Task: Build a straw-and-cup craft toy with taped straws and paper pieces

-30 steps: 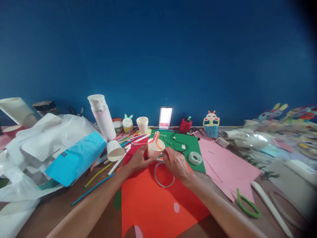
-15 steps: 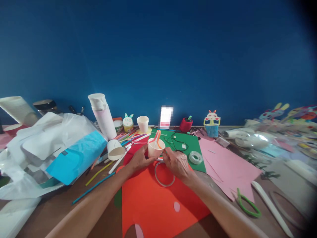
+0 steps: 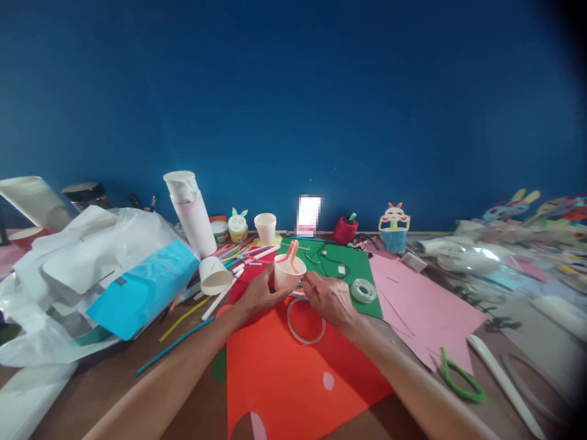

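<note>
A white paper cup [image 3: 287, 280] stands upright over the red paper [image 3: 284, 379], with orange and white strips [image 3: 292, 256] rising out of it. My left hand [image 3: 262, 294] grips the cup from its left side, thumb low at the front. At the cup's right side, my right hand [image 3: 331, 299] is closed, its fingertips by the cup wall; what they pinch is too small to make out. A short white piece [image 3: 297, 294] lies just under the cup. Between my wrists, a thin pale ring [image 3: 306, 341] rests on the red paper.
Left lie a plastic bag [image 3: 119, 235], a tipped paper cup [image 3: 213, 275] and several coloured sticks [image 3: 174, 346]. Behind stand another paper cup [image 3: 265, 230] and a rabbit-faced blue cup [image 3: 394, 239]. A tape roll [image 3: 363, 291], pink paper [image 3: 422, 299] and green pipe cleaner [image 3: 461, 385] lie right.
My right hand has turned slightly beside the cup. My left hand and the cup stay nearly where they were; the whole view has shifted a little.
</note>
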The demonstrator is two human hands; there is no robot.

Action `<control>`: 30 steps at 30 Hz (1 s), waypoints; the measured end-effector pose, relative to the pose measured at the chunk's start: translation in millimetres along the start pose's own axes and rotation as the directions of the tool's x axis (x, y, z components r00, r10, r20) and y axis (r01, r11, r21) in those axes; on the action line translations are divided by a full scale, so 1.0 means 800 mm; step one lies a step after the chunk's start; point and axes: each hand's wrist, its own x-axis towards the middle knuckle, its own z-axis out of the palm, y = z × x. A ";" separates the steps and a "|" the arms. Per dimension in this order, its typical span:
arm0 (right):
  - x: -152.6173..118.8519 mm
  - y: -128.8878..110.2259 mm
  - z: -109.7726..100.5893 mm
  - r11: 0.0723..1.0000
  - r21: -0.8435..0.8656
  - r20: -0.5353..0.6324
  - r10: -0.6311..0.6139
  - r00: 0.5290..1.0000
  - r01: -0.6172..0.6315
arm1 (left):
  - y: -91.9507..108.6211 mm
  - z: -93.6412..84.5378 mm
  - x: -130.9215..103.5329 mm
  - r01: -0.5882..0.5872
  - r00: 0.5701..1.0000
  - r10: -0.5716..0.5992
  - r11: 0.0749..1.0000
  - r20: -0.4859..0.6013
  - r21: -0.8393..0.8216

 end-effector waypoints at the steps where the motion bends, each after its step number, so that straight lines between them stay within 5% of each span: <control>1: 0.001 0.001 0.000 0.999 0.048 -0.004 0.014 1.000 -0.014 | 0.000 0.000 0.000 0.005 1.000 -0.005 1.000 -0.003 -0.006; 5: 0.005 0.002 0.001 0.889 0.443 0.002 0.128 0.992 -0.116 | 0.002 -0.001 -0.001 0.033 0.999 -0.035 0.997 -0.034 -0.076; 10: 0.011 -0.001 0.003 0.401 0.894 0.105 0.239 0.965 -0.197 | 0.007 -0.004 0.000 0.090 0.992 -0.097 0.991 -0.075 -0.098; 13: 0.012 -0.004 0.003 0.249 0.947 0.133 0.265 0.955 -0.201 | 0.010 -0.005 0.000 0.077 0.994 -0.085 0.990 -0.067 -0.119; 24: 0.011 0.003 0.011 0.379 0.892 0.132 0.306 0.943 -0.248 | 0.007 -0.004 -0.004 0.049 0.999 -0.045 0.991 0.030 -0.123; 30: 0.011 0.000 0.008 0.291 0.930 0.135 0.298 0.945 -0.225 | 0.004 -0.003 -0.003 0.027 0.999 -0.022 0.993 0.045 -0.115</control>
